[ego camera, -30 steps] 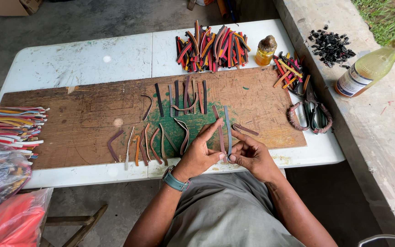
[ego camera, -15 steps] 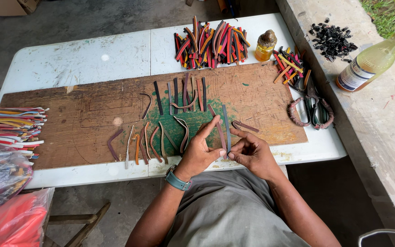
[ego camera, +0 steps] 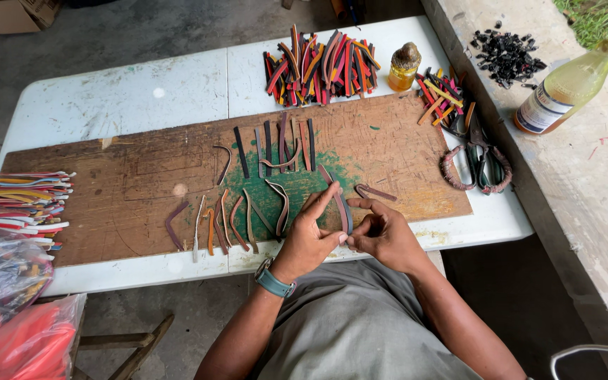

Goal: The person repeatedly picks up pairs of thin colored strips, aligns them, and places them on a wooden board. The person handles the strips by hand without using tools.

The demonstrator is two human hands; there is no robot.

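Observation:
My left hand and my right hand meet at the near edge of a brown wooden board and pinch the near end of a long dark strip. The strip stands up from my fingers and leans away over a green-stained patch of the board. My left index finger lies along it. Several curved dark and brown strips lie on the board left of my hands. Several straight ones lie farther back. A teal watch is on my left wrist.
A pile of coloured strips sits at the back of the white table, beside a small yellow bottle. Scissors with wrapped handles lie to the right. A large bottle and black bits rest on the concrete ledge. Striped strips and plastic bags lie at left.
My hands and the strip stay at the same spot on the board; my fingers have shifted slightly along the strip's near end. The view has tilted a little.

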